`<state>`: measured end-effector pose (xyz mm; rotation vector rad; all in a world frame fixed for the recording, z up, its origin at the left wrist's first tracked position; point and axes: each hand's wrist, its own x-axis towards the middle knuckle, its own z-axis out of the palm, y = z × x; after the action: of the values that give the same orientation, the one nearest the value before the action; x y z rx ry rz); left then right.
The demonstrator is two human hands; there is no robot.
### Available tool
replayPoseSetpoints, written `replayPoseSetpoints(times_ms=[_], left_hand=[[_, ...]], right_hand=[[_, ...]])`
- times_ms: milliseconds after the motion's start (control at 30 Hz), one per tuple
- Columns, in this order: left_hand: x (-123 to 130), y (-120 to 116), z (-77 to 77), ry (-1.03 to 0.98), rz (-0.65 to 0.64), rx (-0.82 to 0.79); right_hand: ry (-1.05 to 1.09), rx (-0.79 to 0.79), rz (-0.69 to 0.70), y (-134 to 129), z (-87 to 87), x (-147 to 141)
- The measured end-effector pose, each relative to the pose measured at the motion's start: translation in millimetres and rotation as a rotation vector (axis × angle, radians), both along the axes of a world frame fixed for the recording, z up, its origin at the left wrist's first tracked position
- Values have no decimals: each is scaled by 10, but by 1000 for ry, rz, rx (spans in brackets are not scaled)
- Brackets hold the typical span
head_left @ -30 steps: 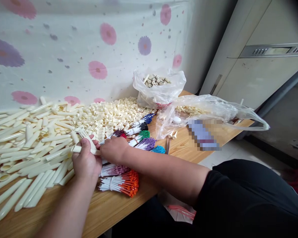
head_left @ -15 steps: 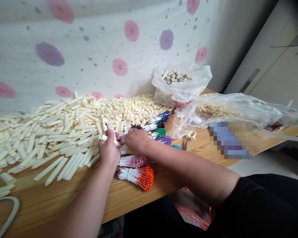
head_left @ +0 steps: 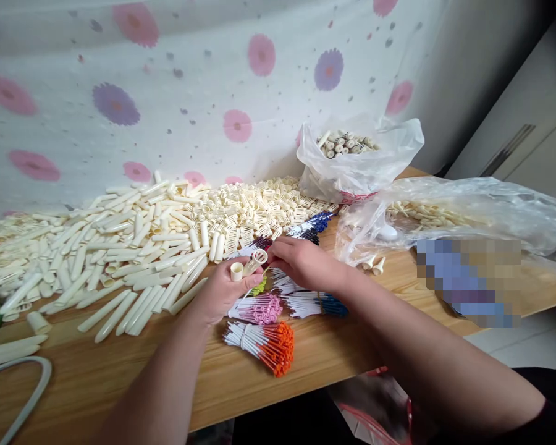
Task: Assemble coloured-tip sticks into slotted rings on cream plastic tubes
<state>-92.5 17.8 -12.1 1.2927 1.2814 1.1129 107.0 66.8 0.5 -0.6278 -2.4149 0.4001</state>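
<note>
My left hand [head_left: 220, 290] is closed around cream plastic pen parts, their ends showing above the fingers: a round hollow tube [head_left: 236, 271] and a slotted piece [head_left: 256, 262]. My right hand [head_left: 301, 261] is just right of them, fingers bent together over the bundles; what its fingertips hold, if anything, is hidden. Below the hands are banded bundles of white sticks with coloured ends, like pen refills: a pink bundle [head_left: 264, 308], an orange bundle [head_left: 269, 346] and a dark blue-green bundle [head_left: 317, 305]. A yellow-green bundle [head_left: 259, 287] shows partly between the hands.
A heap of cream tubes [head_left: 143, 247] and slotted parts [head_left: 245, 210] spreads along the curtained wall. Behind on the right stand a plastic bag [head_left: 347, 176] of round-ended pieces and a flat clear bag [head_left: 467, 204]. A pale curved tube [head_left: 41, 395] lies at front left.
My right hand has moved right, lifting off the bundles and uncovering the yellow-green one. My left hand has turned, so the pen parts' open ends now face up. The view has shifted slightly.
</note>
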Motion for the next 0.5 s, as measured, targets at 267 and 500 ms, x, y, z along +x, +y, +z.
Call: replayPoseSetpoints(times_ms=[267,500], left_hand=[[11,-11,-94,-46,46,146],[23,-10,-81,-84,18,187]], right_hand=[[422,-454,93,-8,-111,-12],[513,-328,43,-102,-88,-76]])
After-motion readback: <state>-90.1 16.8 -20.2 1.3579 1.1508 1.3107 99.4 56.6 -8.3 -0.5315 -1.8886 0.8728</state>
